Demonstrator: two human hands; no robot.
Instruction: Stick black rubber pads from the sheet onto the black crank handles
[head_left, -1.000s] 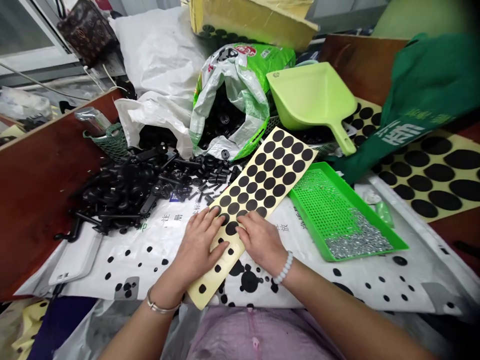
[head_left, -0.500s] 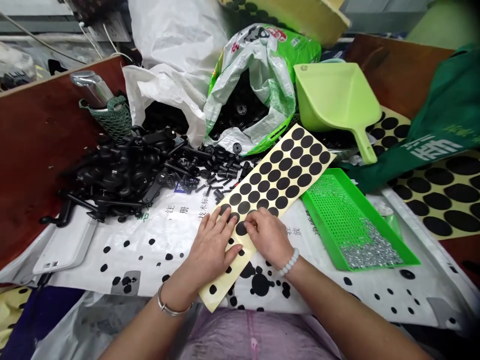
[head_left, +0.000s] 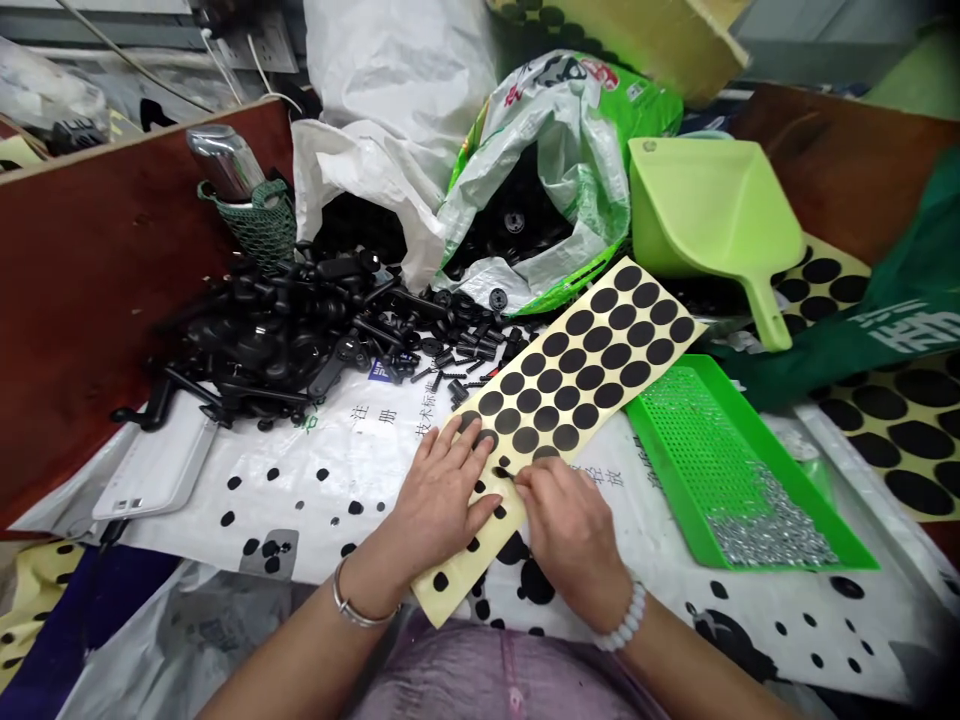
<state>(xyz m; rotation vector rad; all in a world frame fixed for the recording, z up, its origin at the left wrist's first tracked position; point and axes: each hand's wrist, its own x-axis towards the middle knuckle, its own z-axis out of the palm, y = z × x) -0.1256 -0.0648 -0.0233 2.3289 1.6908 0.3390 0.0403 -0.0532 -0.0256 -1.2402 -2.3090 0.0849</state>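
Observation:
A long yellow backing sheet [head_left: 511, 518] with rows of black round stickers lies slantwise across the table. My left hand [head_left: 442, 500] rests flat on its lower left part, fingers stretched out and thumb apart. Over the sheet's right edge is my right hand [head_left: 566, 525], its thumb and fingertips pinched together on what appears to be a black round sticker [head_left: 505, 471], seen partly and edge-on. Stickers still cover the upper part of the sheet, while the part nearest me is mostly bare, with small black spots.
Black plastic parts [head_left: 255, 340] are heaped at left, before a white sack [head_left: 367, 150] and a green-and-white bag [head_left: 555, 180]. At right are a green tray [head_left: 675, 430] holding small metal pieces and a light green dustpan [head_left: 720, 210]. A white flat device [head_left: 157, 460] lies at left.
My right hand has moved slightly down and to the right, drawing a sticker away from the row's end. My left hand stays flat on the sheet. The whole view has shifted.

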